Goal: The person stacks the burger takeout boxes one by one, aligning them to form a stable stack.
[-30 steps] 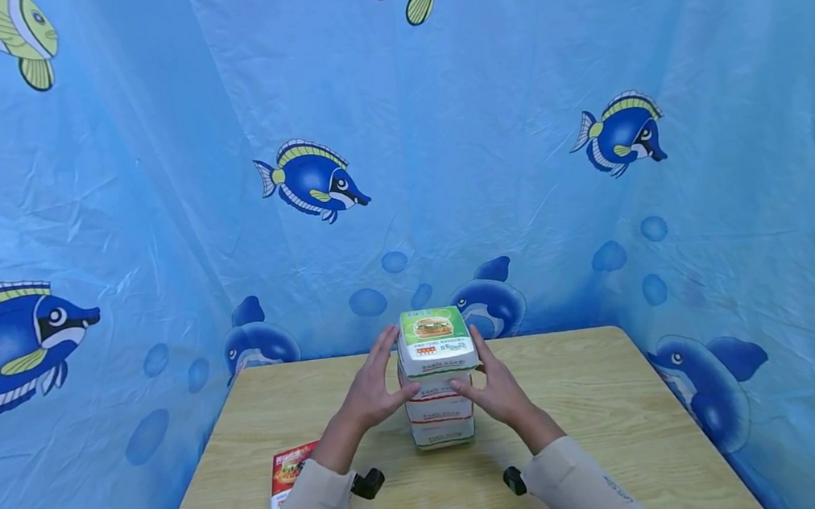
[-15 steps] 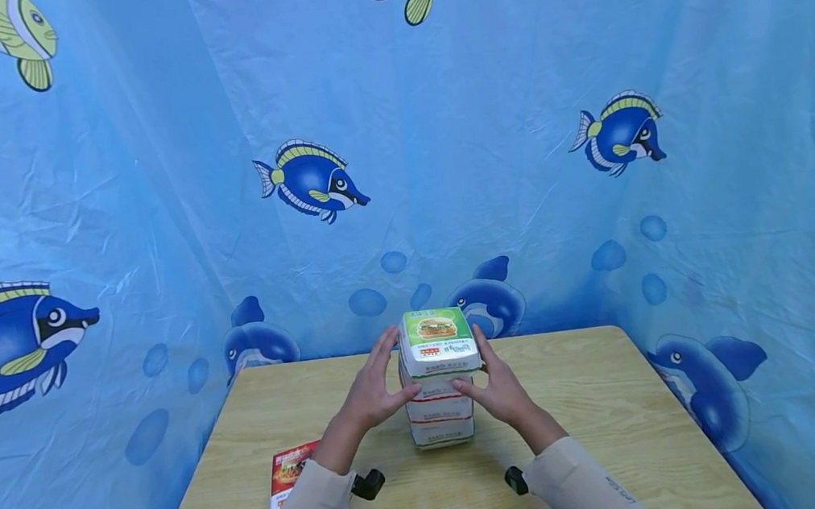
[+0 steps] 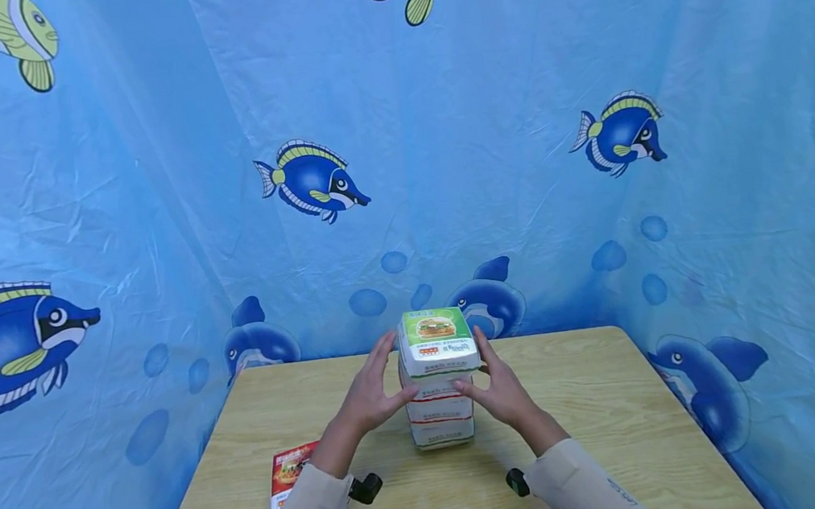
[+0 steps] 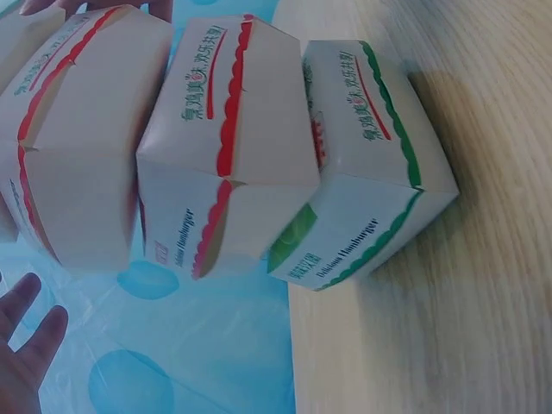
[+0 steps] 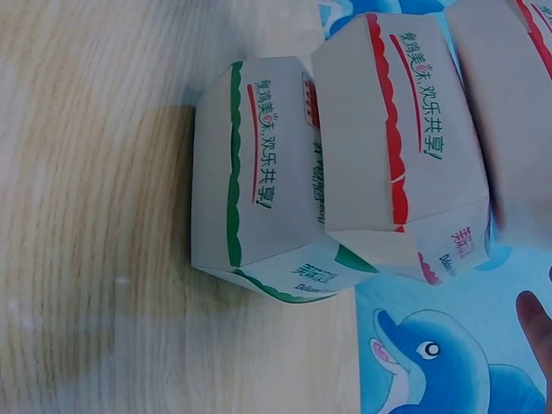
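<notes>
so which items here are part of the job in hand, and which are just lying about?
In hand:
- stack of burger boxes
- left hand, flat against the stack's left side
- right hand, flat against its right side

Lying about:
- red leaflet, near the table's left edge
- fish-print blue curtain behind

Three white burger boxes (image 4: 228, 155) stand stacked on a wooden table (image 4: 448, 328), the bottom one trimmed green, the two above red, while fingertips (image 4: 26, 336) show at the frame's lower left corner.
</notes>
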`<state>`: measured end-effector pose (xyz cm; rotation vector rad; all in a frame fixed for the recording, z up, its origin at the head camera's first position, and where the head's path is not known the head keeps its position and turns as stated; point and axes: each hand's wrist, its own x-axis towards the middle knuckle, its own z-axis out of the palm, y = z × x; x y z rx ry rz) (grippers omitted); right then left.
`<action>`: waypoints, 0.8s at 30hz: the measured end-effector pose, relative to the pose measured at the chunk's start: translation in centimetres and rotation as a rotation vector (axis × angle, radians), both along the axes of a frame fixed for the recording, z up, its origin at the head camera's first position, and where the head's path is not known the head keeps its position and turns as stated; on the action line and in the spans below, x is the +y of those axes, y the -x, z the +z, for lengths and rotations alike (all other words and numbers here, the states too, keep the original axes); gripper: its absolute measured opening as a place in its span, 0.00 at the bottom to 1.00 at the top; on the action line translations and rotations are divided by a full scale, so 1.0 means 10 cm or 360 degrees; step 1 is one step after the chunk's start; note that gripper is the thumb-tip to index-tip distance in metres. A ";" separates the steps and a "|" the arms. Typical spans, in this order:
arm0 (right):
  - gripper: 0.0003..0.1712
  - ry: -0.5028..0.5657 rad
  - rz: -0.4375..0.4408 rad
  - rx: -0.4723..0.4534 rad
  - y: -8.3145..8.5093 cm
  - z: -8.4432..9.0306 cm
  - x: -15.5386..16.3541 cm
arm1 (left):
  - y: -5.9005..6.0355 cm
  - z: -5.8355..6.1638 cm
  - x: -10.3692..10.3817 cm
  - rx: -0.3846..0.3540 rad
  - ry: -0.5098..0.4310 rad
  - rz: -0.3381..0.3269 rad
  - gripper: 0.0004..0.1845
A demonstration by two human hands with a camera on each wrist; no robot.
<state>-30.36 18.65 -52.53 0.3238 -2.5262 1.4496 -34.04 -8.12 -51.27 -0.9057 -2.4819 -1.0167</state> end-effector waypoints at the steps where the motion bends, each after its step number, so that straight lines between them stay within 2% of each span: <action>1: 0.61 0.0006 0.0008 0.0014 0.00 0.01 0.00 | 0.00 -0.01 -0.01 0.0003 0.0006 0.0006 0.52; 4: 0.60 0.0032 0.0013 0.0035 0.00 0.03 0.02 | -0.03 -0.05 -0.07 -0.0017 -0.0002 0.0028 0.52; 8: 0.60 0.0038 0.0031 0.0043 0.01 0.04 0.03 | -0.07 -0.14 -0.23 -0.0070 0.0013 0.0129 0.50; 16: 0.61 0.0006 0.0061 0.0065 0.00 0.04 0.01 | -0.26 -0.35 -0.80 -0.0212 0.0047 0.0397 0.48; 24: 0.61 0.0007 0.0063 0.0069 0.00 -0.01 0.01 | -0.43 -0.57 -1.34 -0.0290 0.0124 0.0577 0.47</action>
